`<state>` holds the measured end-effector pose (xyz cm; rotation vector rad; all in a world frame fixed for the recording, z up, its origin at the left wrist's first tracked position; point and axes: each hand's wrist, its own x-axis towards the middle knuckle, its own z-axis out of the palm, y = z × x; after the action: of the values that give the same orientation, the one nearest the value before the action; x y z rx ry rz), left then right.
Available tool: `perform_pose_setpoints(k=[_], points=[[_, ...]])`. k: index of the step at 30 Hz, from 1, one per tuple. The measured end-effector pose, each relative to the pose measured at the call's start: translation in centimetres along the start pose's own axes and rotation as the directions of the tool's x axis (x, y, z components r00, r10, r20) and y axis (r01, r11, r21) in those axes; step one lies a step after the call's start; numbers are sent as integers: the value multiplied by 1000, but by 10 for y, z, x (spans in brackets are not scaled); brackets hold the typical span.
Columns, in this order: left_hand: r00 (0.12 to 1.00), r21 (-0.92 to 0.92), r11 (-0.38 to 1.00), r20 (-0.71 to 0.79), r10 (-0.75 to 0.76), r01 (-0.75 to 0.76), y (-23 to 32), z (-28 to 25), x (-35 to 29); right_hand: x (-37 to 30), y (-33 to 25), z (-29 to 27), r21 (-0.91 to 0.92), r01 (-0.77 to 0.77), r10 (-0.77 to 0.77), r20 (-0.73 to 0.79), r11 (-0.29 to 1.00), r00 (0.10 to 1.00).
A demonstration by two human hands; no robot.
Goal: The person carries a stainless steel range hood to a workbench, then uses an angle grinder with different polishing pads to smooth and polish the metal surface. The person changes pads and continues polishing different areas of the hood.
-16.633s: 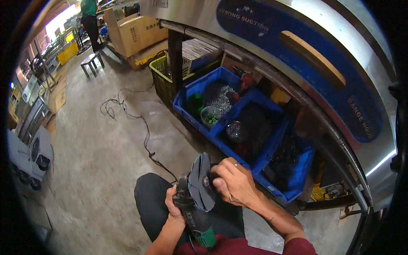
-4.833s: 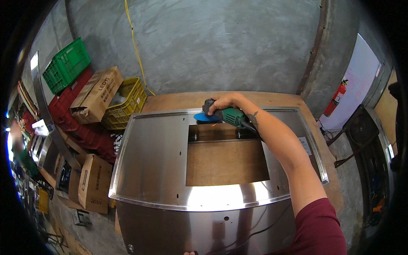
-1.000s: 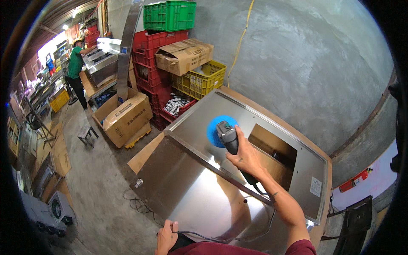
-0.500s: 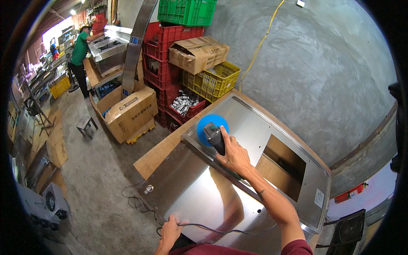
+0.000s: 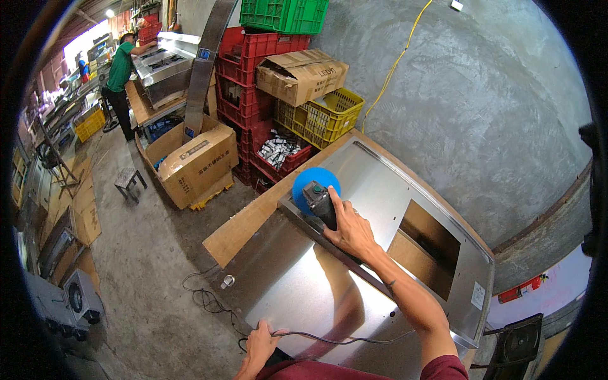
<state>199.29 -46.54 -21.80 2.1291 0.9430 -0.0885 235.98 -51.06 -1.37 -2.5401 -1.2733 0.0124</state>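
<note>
My right hand (image 5: 349, 231) is wrapped round the dark body of an angle grinder (image 5: 321, 204). The grinder's round blue disc (image 5: 326, 179) lies over the near-left corner of a stainless steel cabinet (image 5: 361, 171), by its raised edge; whether it spins I cannot tell. A rectangular opening (image 5: 411, 253) is cut in the steel top, right of my right forearm. Low in the picture, my left hand (image 5: 259, 347) is closed on a black power cord (image 5: 342, 342) at the lower edge of the shiny steel side. The cord runs under my right arm; my left fingers are partly hidden.
Wooden board (image 5: 237, 235) juts out beneath the cabinet. Beyond it stand stacked red crates (image 5: 244, 104), a yellow crate (image 5: 339, 120) and an open cardboard box (image 5: 202, 164). A small stool (image 5: 130, 180) is on the floor. A person in green (image 5: 119, 69) works farther back. Loose cord (image 5: 212, 301) trails at left.
The view has shifted slightly, so the surroundings sit a little farther right. Against the cabinet, the grinder has moved slightly left toward the corner. Both hands keep their grip.
</note>
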Motion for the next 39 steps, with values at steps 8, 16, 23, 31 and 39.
perform_pose_setpoints(k=[8, 16, 23, 31, 39], points=[[1000, -5, 1000, -17, 14, -14, -5, 5, 1, 1, -1, 5, -31, 12, -12, 11, 999, 1000], [1000, -16, 1000, 0, 23, -23, -5, 5, 1, -1, 3, 11, -23, 22, -22, -4, 999, 1000], [999, 9, 999, -12, 38, -37, -3, 3, 0, -7, 1, 7, -35, -3, 3, 12, 999, 1000], [999, -5, 999, 3, 39, -39, 5, -2, -11, -24, 8, 3, -19, -17, 17, 10, 1000, 1000], [999, -117, 993, -33, -19, 16, 13, 9, -53, -53, 27, -1, -17, 26, -26, -32, 1000, 999]])
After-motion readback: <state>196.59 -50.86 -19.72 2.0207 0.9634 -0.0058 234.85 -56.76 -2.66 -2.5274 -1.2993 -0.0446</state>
